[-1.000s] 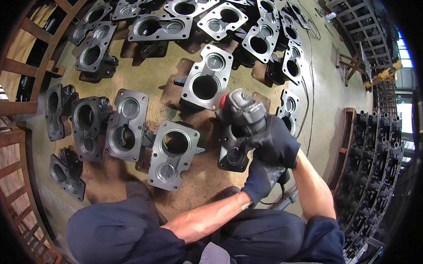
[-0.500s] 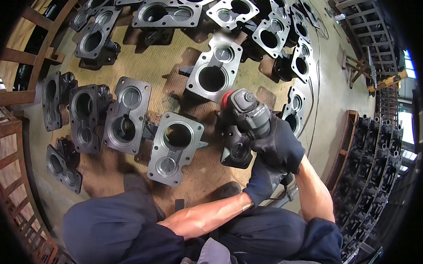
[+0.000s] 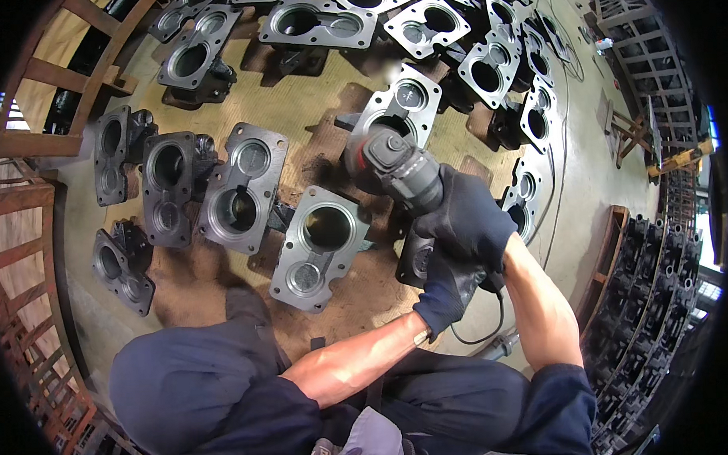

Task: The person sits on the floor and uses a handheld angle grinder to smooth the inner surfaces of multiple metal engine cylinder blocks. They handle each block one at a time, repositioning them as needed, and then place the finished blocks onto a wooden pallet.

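Surface grinding seems in hand.
My left hand (image 3: 453,287) and right hand (image 3: 472,209) grip the grinder (image 3: 410,176), its disc (image 3: 357,157) over the near end of a grey casting (image 3: 412,97) on the floor (image 3: 283,102); next likely calls for steady passes.

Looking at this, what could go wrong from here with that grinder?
Held in the dark-gloved left hand and right hand, the dark grey angle grinder overlaps, in view, a flat-faced grey metal casting; its disc might catch a hole's edge and kick.

Bare skin on the right forearm and left forearm could be hit by flying grit.

The thin black cord loops below the hands and might snag.
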A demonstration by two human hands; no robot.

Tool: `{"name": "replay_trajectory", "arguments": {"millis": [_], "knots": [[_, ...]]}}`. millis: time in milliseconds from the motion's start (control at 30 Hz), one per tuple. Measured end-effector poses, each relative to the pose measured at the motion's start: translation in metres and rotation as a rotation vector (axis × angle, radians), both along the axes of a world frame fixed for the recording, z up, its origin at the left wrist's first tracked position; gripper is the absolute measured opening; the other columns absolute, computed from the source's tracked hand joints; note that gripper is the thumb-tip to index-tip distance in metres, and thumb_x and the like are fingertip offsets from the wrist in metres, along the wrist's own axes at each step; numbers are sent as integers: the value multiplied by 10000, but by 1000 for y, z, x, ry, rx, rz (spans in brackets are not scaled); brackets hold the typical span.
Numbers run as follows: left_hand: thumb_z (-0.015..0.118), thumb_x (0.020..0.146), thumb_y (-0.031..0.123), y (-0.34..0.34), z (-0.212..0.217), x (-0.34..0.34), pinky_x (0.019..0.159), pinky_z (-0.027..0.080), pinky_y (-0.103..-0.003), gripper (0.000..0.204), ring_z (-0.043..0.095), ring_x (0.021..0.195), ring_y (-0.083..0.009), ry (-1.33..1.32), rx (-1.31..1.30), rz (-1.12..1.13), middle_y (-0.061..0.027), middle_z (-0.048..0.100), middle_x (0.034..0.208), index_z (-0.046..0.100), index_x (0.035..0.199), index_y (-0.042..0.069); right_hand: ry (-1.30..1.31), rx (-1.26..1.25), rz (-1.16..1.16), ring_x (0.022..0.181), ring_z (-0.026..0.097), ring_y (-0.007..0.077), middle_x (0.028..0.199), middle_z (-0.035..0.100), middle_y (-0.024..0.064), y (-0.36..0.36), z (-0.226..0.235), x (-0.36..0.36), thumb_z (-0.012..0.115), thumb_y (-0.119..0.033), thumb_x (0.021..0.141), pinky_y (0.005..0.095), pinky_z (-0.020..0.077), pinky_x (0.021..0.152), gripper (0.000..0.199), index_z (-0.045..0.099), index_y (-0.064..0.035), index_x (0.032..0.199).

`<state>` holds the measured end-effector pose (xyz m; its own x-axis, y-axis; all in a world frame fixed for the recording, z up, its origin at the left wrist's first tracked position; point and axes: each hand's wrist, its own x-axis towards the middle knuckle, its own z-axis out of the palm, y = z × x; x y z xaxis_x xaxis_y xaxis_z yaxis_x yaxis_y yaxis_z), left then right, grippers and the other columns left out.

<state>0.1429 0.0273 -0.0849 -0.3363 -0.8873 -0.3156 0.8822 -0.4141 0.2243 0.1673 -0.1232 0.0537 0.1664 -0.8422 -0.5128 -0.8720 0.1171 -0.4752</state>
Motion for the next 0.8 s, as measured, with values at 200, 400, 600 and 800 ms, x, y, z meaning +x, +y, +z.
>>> {"name": "replay_trajectory", "arguments": {"millis": [200,400,600,800], "knots": [[456,1060,111,-23,62,43,1032,453,-290,324,524,1209,-164,-364,7,-147,-80,537,1329,455,1356,-22,72,-46,5,862,705,271,944,727,177,-3,1,-10,788,-198,627,369,542,839,583,639,21,1146],[422,1059,52,19,34,5,1134,387,-322,456,447,1338,-201,57,90,-93,-114,453,1435,303,1496,-3,16,59,-57,933,690,401,950,704,271,14,27,-7,774,-275,685,441,534,849,552,623,35,1116],[501,1016,51,-19,21,48,1078,430,-323,408,516,1232,-189,-440,-29,-223,-100,527,1346,431,1412,-19,33,-17,50,873,704,350,928,721,204,-14,6,21,810,-231,617,369,538,842,571,641,9,1107],[525,1020,56,-67,46,65,1033,450,-304,308,541,1149,-150,-300,-148,-101,-87,586,1275,547,1316,-28,-107,-9,-65,859,691,267,914,722,173,-52,-1,4,799,-234,625,377,537,815,534,656,17,1074]]}}
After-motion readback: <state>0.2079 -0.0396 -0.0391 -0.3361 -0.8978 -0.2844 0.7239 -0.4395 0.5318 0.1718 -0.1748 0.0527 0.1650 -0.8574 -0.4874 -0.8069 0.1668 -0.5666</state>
